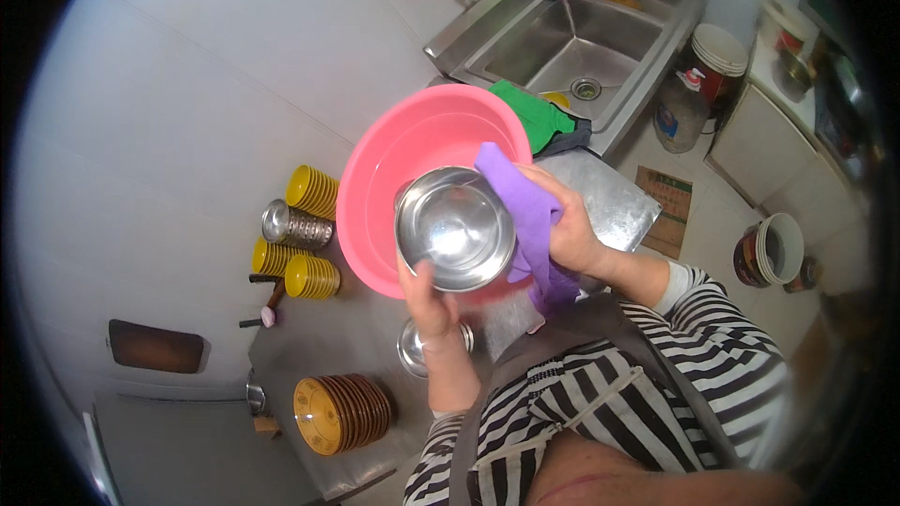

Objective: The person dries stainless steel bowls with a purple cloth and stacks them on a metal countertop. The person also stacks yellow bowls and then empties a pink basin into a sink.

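Observation:
A shiny stainless steel bowl (453, 228) is held up over the near part of a pink plastic basin (380, 154), its hollow side facing me. My left hand (429, 302) grips the bowl's lower left rim. A purple cloth (527, 214) is bunched in my right hand (569, 221), pressed along the bowl's right rim, and its tail hangs down toward my apron. Below my left wrist, another metal bowl (413, 348) rests on the steel table, partly hidden by the forearm.
Stacked yellow bowls (309, 190) and a stack of metal cups (295, 223) stand left of the basin. Nearer lies a tall stack of brown-and-yellow bowls (341, 413). A green cloth (538, 116) drapes by the steel sink (590, 35). Buckets (770, 249) stand on the floor at right.

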Demonstrator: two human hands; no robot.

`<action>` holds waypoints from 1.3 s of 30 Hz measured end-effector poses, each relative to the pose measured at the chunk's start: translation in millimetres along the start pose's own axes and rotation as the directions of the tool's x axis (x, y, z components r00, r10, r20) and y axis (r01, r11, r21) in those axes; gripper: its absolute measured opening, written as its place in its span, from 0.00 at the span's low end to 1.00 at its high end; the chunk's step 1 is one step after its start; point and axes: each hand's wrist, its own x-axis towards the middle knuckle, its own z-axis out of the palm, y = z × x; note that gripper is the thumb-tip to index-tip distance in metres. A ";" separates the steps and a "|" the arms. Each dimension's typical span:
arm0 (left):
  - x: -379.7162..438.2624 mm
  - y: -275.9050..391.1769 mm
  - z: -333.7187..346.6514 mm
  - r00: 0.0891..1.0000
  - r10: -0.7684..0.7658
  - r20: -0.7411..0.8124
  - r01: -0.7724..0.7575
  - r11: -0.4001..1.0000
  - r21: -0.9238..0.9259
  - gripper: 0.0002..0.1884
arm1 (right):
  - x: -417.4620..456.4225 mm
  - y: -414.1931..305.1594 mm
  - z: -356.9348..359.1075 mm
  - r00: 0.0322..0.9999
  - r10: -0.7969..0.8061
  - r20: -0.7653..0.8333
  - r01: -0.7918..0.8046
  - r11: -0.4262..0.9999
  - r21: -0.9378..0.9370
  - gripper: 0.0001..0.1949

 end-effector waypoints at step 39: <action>-134.0 20.6 -187.9 0.751 -0.017 -0.660 0.654 0.164 0.739 0.22 | 22.8 18.0 -23.7 0.755 0.470 0.456 -0.621 0.737 0.268 0.22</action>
